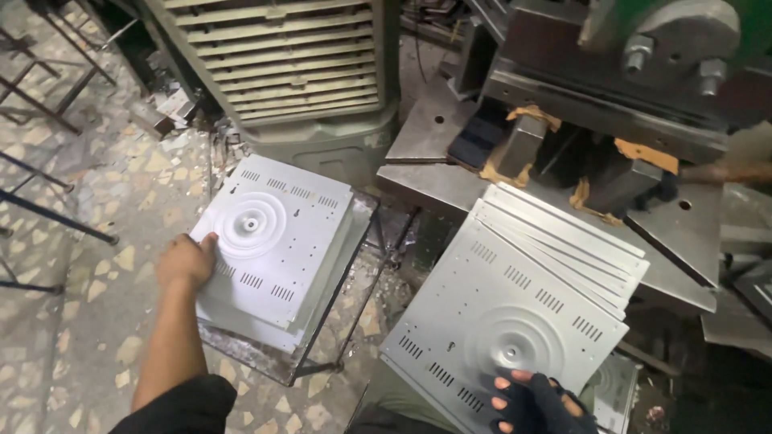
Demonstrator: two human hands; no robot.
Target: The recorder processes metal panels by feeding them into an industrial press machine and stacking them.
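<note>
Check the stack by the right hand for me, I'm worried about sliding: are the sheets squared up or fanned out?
Fanned out. The sheets show stepped edges toward the press.
</note>
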